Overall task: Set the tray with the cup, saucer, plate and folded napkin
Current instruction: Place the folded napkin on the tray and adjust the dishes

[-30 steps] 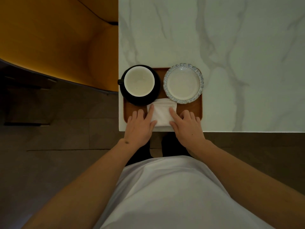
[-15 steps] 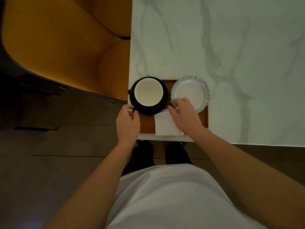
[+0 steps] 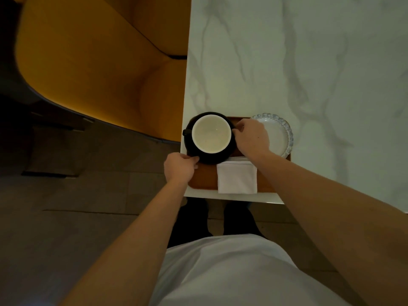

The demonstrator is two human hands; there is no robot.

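A brown wooden tray [image 3: 204, 178] lies at the near left corner of the marble table. On its left part stands a black saucer [image 3: 213, 158] with a cup [image 3: 211, 133], white inside, its handle pointing left. My left hand [image 3: 180, 167] grips the saucer's near left rim. My right hand [image 3: 251, 138] holds the saucer's right rim and covers part of the clear beaded plate [image 3: 279, 134] on the tray's right. A folded white napkin [image 3: 237, 177] lies on the tray's near middle, overhanging its front edge.
The white marble table [image 3: 298, 62] stretches away to the far right. An orange upholstered chair [image 3: 99, 62] stands close to the table's left edge. Below are a dark tiled floor [image 3: 66, 217] and my feet.
Both hands left the napkin and went to the saucer, the left to its near left rim, the right to its right rim. The camera view shifted to the left.
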